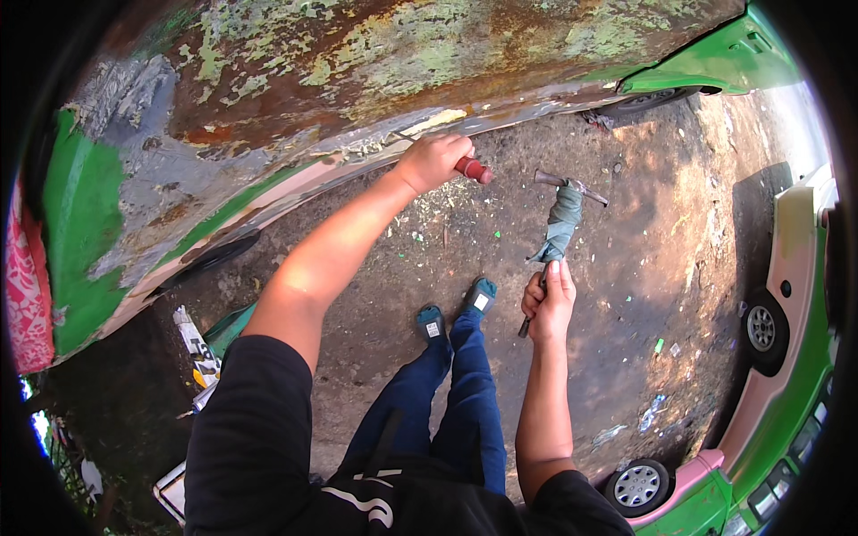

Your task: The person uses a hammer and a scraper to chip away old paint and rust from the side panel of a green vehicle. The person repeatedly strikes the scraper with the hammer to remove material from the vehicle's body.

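My left hand (436, 161) is closed around a chisel-like tool with a red handle (474, 170). Its thin metal shank (402, 136) points left against the lower edge of a vehicle's body panel (375, 60), where the paint and filler are flaking and rust shows. Lower and to the right, my right hand (549, 300) grips the handle of a hammer (551, 178). Blue-green cloth (563, 224) is wrapped around the upper handle below the metal head. The hammer head is apart from the red handle.
Paint chips and litter lie on the dirt ground (603, 295). Green and pink vehicles with wheels (762, 328) stand at the right. A red patterned cloth (27, 281) hangs at the far left. Near my left elbow are a printed bag (194, 345) and a green object (228, 328).
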Motion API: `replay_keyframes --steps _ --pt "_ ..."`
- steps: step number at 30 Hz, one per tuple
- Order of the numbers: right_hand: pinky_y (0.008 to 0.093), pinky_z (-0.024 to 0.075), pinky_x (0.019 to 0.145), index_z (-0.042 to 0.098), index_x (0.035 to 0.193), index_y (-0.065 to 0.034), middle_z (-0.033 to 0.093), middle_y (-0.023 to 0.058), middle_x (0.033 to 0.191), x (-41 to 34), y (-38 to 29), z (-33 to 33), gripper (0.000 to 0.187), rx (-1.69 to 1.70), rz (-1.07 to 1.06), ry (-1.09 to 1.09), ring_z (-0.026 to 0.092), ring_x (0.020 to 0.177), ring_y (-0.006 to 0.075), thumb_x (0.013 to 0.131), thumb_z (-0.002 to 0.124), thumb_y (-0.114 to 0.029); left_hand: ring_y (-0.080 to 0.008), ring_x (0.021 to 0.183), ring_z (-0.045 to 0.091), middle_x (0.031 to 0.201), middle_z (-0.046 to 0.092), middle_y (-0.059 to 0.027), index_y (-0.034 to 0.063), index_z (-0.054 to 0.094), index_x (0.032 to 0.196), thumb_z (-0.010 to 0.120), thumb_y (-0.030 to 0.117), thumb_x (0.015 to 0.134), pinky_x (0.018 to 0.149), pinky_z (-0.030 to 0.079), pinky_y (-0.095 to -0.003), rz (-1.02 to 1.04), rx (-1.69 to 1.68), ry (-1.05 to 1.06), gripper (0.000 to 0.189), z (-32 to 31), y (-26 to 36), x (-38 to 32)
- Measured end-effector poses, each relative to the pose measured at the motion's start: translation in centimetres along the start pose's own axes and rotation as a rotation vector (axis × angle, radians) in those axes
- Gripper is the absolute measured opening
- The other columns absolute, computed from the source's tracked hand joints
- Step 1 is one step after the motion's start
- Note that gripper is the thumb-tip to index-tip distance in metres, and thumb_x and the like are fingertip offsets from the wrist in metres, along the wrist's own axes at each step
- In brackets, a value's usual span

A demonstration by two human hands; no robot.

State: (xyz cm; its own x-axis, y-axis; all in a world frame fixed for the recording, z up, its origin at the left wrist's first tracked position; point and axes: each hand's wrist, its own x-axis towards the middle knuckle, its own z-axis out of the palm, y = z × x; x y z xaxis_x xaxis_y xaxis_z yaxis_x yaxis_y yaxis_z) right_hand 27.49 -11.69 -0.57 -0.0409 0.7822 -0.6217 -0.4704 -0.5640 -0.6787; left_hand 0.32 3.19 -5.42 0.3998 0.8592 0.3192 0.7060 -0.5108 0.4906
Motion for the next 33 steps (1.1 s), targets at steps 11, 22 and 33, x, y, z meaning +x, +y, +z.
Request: replay_keyframes --steps 11,22,33 --pt "0.0182 0.0228 0.039 0.039 0.145 -0.0106 0.036 -0.0068 0.061 0.3 1.5 2.9 0.045 -0.273 -0.168 0.027 0.03 0.046 0.0015 0.102 0.047 -0.023 -0.032 0.077 0.064 0.081 0.064 -0.0094 0.0107 0.055 0.087 0.07 0.013 0.076 0.064 0.05 -0.0422 -0.139 -0.003 0.003 0.019 0.0 0.0 0.8" --pt "0.0197 0.0297 0.047 0.044 0.143 -0.01 0.04 -0.0072 0.066 0.2 2.6 3.4 0.045 -0.326 -0.116 -0.099 0.035 0.055 0.0032 0.1 0.052 -0.022 -0.0358 0.073 0.065 0.076 0.064 -0.0143 0.0077 0.056 0.087 0.072 0.017 0.079 0.06 0.049 -0.0439 -0.182 0.033 0.036 0.02 -0.4 0.6 1.8" --pt "0.0189 0.0258 0.04 0.045 0.142 -0.0121 0.038 -0.0065 0.062 0.5 0.6 2.5 0.041 0.056 -0.092 -0.025 0.031 0.048 0.0021 0.102 0.049 -0.022 -0.0347 0.073 0.065 0.077 0.064 -0.0134 0.0083 0.056 0.087 0.074 0.019 0.078 0.06 0.049 -0.0437 -0.224 0.041 0.004 0.023 0.2 -0.2 2.3"
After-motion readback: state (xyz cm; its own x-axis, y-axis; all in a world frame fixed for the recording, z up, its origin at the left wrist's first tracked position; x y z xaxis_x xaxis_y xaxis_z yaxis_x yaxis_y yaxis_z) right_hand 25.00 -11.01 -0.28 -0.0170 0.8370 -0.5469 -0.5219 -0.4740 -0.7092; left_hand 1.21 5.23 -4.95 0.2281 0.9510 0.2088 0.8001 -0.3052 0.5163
